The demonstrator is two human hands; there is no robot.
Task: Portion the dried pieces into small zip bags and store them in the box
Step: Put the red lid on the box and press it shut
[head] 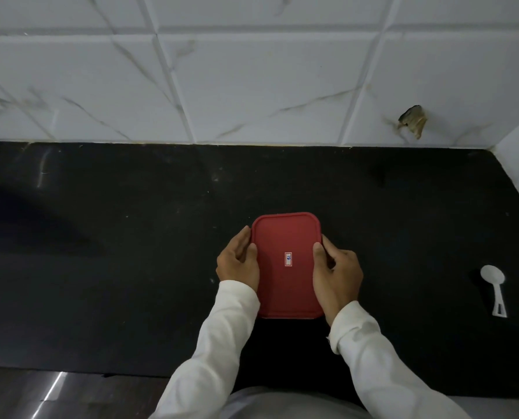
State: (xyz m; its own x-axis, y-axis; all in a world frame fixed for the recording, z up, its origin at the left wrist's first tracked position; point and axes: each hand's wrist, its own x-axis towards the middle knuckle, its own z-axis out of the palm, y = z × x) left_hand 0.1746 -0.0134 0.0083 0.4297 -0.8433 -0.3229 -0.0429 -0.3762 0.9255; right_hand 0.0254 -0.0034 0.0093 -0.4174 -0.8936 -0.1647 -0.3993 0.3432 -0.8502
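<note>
A box with a red rectangular lid (287, 237) stands on the black countertop (131, 252), just in front of me. A small white sticker sits in the lid's middle. My left hand (237, 260) grips the box's left side, thumb on the lid's edge. On the opposite side my right hand (338, 272) holds it the same way. The lid covers the box, so its contents are hidden. No zip bags or dried pieces are in view.
A white plastic spoon (494, 288) lies on the countertop at the far right. A white marbled tile wall (252, 86) rises behind the counter, with a chipped hole (412, 119) at the right. The counter's front edge runs along the bottom.
</note>
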